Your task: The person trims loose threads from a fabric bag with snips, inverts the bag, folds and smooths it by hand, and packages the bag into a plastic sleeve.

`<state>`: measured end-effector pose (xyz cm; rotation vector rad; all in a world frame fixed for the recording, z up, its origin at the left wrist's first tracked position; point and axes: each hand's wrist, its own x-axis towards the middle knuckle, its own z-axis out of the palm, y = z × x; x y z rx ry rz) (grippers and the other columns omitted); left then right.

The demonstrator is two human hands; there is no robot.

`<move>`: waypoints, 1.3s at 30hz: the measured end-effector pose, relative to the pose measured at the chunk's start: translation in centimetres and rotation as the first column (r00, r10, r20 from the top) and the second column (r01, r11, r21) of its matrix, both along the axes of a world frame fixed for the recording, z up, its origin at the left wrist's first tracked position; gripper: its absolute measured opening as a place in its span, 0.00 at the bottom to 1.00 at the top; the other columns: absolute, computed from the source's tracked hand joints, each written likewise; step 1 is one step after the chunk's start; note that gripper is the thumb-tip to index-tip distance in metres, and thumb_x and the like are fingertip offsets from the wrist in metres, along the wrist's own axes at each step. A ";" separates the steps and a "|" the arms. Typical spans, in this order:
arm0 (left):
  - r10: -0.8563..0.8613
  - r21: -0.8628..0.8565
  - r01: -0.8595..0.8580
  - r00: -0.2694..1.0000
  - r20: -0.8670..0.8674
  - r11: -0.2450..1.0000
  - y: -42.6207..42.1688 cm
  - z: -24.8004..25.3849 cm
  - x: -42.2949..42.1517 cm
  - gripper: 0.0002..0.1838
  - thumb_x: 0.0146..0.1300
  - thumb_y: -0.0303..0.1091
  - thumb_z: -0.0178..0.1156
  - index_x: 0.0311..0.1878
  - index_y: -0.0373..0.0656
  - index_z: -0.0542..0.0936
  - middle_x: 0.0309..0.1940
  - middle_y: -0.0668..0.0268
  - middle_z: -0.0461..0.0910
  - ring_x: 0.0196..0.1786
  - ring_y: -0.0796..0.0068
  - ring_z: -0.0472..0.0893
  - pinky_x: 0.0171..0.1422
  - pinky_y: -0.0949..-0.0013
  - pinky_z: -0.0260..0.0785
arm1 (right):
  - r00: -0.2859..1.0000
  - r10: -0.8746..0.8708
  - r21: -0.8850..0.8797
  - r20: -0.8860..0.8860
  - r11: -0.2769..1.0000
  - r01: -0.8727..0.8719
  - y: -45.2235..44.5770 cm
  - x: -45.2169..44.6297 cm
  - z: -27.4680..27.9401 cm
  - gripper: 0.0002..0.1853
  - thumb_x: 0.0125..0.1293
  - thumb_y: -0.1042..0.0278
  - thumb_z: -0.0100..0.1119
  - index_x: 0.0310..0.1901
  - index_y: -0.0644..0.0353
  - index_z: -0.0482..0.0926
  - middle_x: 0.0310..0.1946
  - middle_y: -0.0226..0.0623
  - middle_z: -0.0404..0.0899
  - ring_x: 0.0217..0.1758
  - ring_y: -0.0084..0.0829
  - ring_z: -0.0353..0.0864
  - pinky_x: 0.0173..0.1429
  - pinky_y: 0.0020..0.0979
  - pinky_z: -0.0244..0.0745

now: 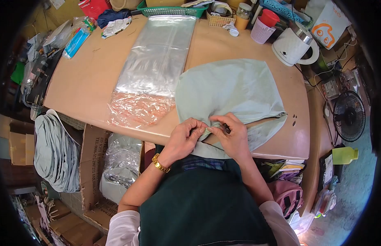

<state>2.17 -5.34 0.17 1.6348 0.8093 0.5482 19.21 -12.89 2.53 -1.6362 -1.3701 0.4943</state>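
Observation:
A pale grey-green cloth piece (229,88) lies on the tan table (84,82), with an open slit along its lower right side. At its near edge my left hand (185,137), with a gold watch on the wrist, pinches the fabric. Close beside it, my right hand (231,135) also pinches the cloth, and a small dark object shows between its fingers, too small to name. The fingertips of both hands nearly meet. Left of the cloth lies a stack of clear plastic bags (157,57).
A white kettle (291,45), a pink cup (262,33) and a green basket (170,10) stand along the far edge. Folded cloths (55,151) hang at the left beside a cardboard box (93,164). A black fan (349,116) stands at the right.

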 end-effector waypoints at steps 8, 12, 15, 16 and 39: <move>-0.009 0.250 0.061 0.979 -0.202 0.966 0.5 0.3 0.5 0.09 0.63 0.31 0.64 0.43 0.39 0.86 0.32 0.56 0.79 0.36 0.57 0.80 0.43 0.61 0.71 | 0.886 0.000 0.169 0.464 0.982 -0.088 0.3 -0.9 -1.9 0.13 0.46 0.84 0.64 0.34 0.58 0.76 0.32 0.38 0.73 0.29 0.42 0.78 0.33 0.37 0.71; -0.045 0.097 0.063 0.983 -0.178 0.993 0.6 1.4 0.6 0.08 0.63 0.31 0.67 0.42 0.38 0.86 0.28 0.65 0.75 0.33 0.72 0.73 0.42 0.70 0.66 | 0.985 -0.043 0.141 0.169 0.990 0.019 0.4 -0.7 -3.7 0.11 0.51 0.83 0.63 0.33 0.58 0.76 0.31 0.35 0.72 0.28 0.35 0.76 0.32 0.34 0.69; -0.059 0.015 0.060 0.996 -0.066 0.998 0.9 -0.2 0.3 0.09 0.65 0.32 0.66 0.42 0.36 0.86 0.27 0.69 0.73 0.33 0.78 0.70 0.41 0.72 0.64 | 0.993 -0.043 0.150 -0.108 0.987 0.059 0.6 0.1 -4.6 0.06 0.59 0.81 0.62 0.33 0.58 0.75 0.30 0.26 0.70 0.25 0.25 0.71 0.29 0.29 0.65; -0.058 0.015 0.059 0.996 -0.065 0.998 1.0 -0.3 0.2 0.09 0.65 0.32 0.66 0.42 0.36 0.86 0.27 0.69 0.73 0.33 0.78 0.70 0.41 0.72 0.64 | 0.920 -0.052 0.089 -0.389 0.992 0.093 0.5 0.5 -4.6 0.05 0.63 0.79 0.61 0.33 0.59 0.75 0.30 0.24 0.70 0.26 0.21 0.67 0.28 0.27 0.63; 0.069 0.585 0.057 0.979 -0.190 0.809 0.4 0.7 1.7 0.13 0.54 0.24 0.68 0.44 0.36 0.84 0.37 0.56 0.80 0.39 0.55 0.82 0.43 0.59 0.74 | 0.987 0.069 -0.025 0.148 0.998 -0.066 0.7 2.0 -2.0 0.06 0.58 0.78 0.67 0.36 0.64 0.80 0.30 0.41 0.70 0.31 0.39 0.75 0.36 0.37 0.69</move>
